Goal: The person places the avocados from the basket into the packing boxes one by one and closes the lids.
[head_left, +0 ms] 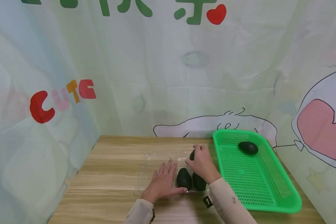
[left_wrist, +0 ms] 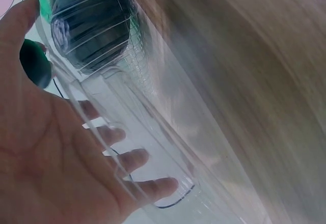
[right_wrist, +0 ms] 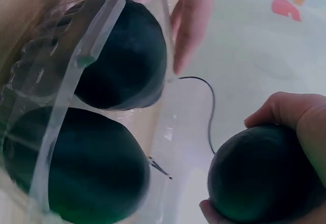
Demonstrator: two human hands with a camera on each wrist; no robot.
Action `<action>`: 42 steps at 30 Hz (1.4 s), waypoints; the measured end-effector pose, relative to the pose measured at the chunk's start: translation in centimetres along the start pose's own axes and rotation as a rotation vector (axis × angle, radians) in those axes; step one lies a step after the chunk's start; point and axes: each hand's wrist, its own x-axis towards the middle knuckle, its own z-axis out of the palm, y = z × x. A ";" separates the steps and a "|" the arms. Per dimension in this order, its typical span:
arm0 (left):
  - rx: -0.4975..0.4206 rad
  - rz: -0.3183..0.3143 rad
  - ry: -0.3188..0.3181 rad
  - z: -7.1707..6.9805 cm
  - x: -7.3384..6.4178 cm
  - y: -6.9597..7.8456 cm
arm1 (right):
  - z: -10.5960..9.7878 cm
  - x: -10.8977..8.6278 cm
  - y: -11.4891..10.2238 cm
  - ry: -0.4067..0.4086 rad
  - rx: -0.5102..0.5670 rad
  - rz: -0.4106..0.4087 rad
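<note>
A clear plastic clamshell box [head_left: 144, 171] lies on the table with two dark avocados, one [head_left: 184, 179] left of the other [head_left: 199, 183], at its right side. My left hand [head_left: 163, 183] rests on the box with fingers spread and straight, its thumb at the front rim beside the left avocado. In the left wrist view, the fingers show through the clear plastic. My right hand [head_left: 203, 165] grips another avocado [right_wrist: 260, 175] over the back of the box's right side. The right wrist view shows this avocado apart from the two in the box.
A green plastic basket [head_left: 249, 180] stands right of the box, with one avocado [head_left: 248, 147] near its back. The wooden table [head_left: 100, 186] extends to the left. A printed cloth [head_left: 156, 77] hangs behind and at the sides.
</note>
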 end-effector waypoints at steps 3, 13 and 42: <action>0.001 0.001 -0.003 0.1 0.1 -0.1 | 0.5 0.9 -0.2 -0.027 -0.006 0.019; -0.001 0.015 0.005 0.0 0.2 -0.2 | 2.5 3.7 -0.5 -0.122 -0.027 0.087; 0.007 0.019 0.006 -0.3 0.3 -0.1 | 4.6 4.8 -0.4 -0.310 0.069 0.205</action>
